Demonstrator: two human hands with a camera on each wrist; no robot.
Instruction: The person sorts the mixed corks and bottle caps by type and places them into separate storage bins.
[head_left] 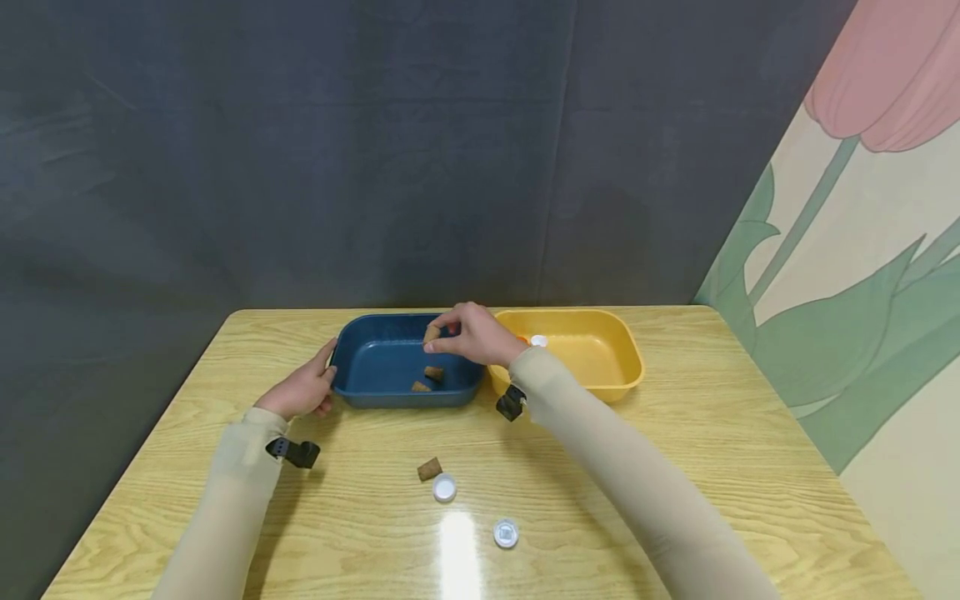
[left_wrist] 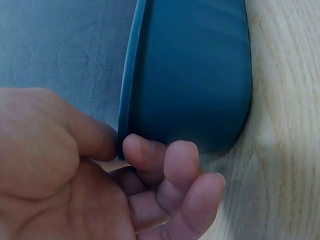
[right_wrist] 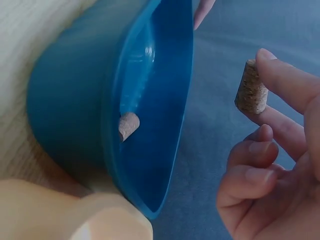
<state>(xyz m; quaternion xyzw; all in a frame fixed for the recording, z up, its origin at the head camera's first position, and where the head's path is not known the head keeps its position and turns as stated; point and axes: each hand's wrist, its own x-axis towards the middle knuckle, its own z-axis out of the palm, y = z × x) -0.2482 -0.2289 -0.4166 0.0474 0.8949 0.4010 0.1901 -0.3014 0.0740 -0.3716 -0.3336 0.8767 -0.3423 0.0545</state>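
My right hand is above the right part of a blue plastic tub. It pinches a cork between thumb and index finger, with the other fingers curled loosely. Inside the tub lie two corks, one behind the other, and something red shows near the back wall. At the tub's left end, my left hand grips the rim with thumb and finger. The left wrist view shows this left hand at the tub's edge, remaining fingers bent outside the wall.
A yellow tub stands directly right of the blue one, holding a white cap and an orange piece. On the wooden table in front lie a cork, a white cap and another cap. A dark curtain hangs behind.
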